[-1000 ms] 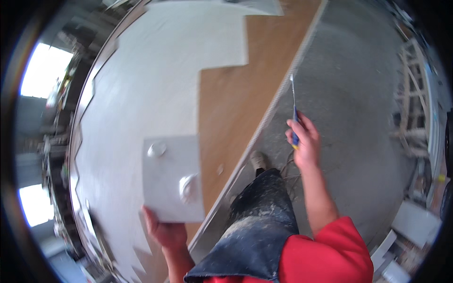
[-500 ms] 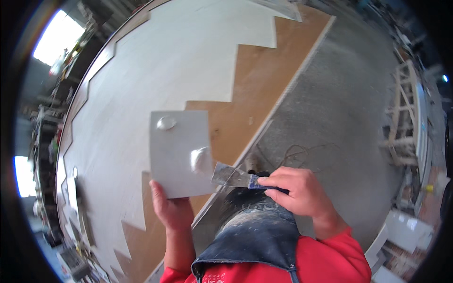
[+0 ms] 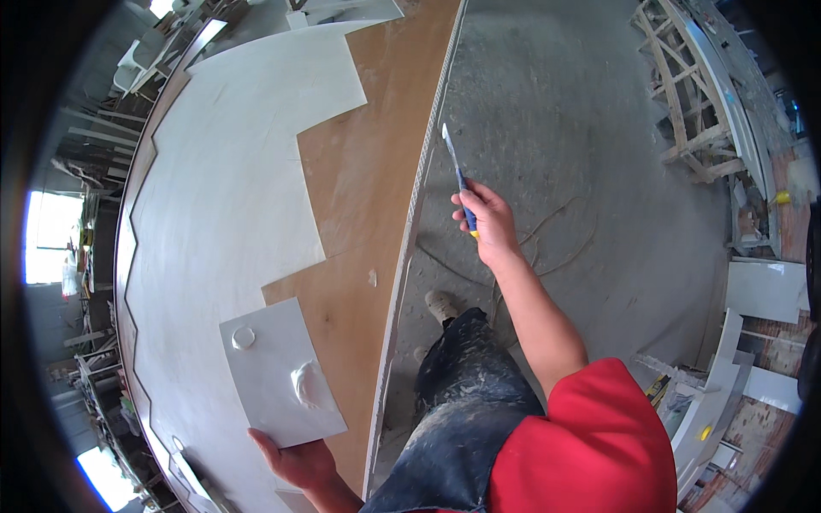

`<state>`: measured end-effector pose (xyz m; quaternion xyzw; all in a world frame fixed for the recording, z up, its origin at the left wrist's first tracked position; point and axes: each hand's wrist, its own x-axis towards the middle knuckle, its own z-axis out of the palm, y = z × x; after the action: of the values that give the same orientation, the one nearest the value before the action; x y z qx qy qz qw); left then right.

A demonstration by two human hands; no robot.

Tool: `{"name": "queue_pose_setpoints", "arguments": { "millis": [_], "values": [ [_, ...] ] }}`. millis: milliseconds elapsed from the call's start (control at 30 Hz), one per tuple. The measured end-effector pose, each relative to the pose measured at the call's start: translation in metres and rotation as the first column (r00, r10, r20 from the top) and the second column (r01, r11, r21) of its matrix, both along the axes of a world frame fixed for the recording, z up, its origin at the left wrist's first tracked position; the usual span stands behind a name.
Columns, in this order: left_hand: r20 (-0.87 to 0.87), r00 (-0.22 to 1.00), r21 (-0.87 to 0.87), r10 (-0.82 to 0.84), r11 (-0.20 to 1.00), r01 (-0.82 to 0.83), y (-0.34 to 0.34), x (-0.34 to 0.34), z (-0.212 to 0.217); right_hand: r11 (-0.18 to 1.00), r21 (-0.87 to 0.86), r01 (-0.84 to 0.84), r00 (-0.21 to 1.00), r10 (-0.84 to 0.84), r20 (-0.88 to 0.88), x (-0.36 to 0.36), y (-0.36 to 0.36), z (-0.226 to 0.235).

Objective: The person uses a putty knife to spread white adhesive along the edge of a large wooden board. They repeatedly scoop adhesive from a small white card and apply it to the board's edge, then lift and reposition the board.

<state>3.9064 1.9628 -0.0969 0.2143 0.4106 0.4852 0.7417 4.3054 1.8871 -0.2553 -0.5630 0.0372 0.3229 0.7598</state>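
Note:
My left hand grips the lower edge of a flat grey-white board. On the board lie a lump of white paste and a small round whitish piece. My right hand is closed around the blue handle of a putty knife. Its blade points up and away, seen nearly edge-on, with a dab of white at the tip. The knife is held over the floor, apart from the board. Beneath the board is a large brown wooden panel with a stepped-edged white layer.
The panel's pale edge runs away from me along its right side. A looped cord lies on the grey floor near my shoe. A wooden trestle stands far right. White boards are at the right.
My right hand has carried the putty knife away from the board, up and forward. The board has shifted down and left and tilted in my left hand. The view has turned.

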Motion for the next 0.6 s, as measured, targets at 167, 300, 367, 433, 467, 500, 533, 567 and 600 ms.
{"name": "queue_pose_setpoints", "arguments": {
  "millis": [167,300,367,433,467,500,533,567,600],
  "values": [
    [-0.073,0.996,-0.012,0.060,0.998,-0.061,0.007,0.013,0.002,0.998,-0.041,0.057,0.997,-0.055,0.049,0.006,0.024,-0.022],
    [-0.081,0.995,-0.012,0.055,0.998,-0.056,0.009,0.014,0.001,0.991,-0.119,0.059,0.991,-0.044,0.124,0.002,0.031,-0.036],
    [-0.080,0.995,-0.007,0.052,0.999,-0.053,0.008,0.011,0.000,0.986,-0.154,0.070,0.991,-0.051,0.120,-0.007,0.030,-0.040],
    [-0.078,0.995,-0.007,0.062,0.998,-0.062,0.007,0.009,0.001,0.981,-0.178,0.083,0.991,-0.063,0.117,-0.016,0.027,-0.043],
    [-0.087,0.994,-0.004,0.068,0.998,-0.068,0.005,0.007,0.001,0.978,-0.187,0.092,0.991,-0.071,0.115,-0.021,0.024,-0.045],
    [-0.090,0.993,0.002,0.071,0.997,-0.071,0.004,0.007,0.002,0.976,-0.192,0.104,0.990,-0.083,0.117,-0.023,0.023,-0.045],
    [-0.093,0.993,0.008,0.072,0.997,-0.072,0.003,0.006,0.002,0.974,-0.199,0.112,0.987,-0.087,0.133,-0.024,0.020,-0.049],
    [-0.084,0.995,0.014,0.056,0.998,-0.055,0.003,0.002,0.002,0.971,-0.206,0.122,0.985,-0.092,0.149,-0.025,0.017,-0.055],
    [-0.074,0.996,0.020,0.041,0.999,-0.039,0.002,-0.004,0.001,0.968,-0.212,0.131,0.982,-0.097,0.165,-0.027,0.015,-0.054]
  ]
}}
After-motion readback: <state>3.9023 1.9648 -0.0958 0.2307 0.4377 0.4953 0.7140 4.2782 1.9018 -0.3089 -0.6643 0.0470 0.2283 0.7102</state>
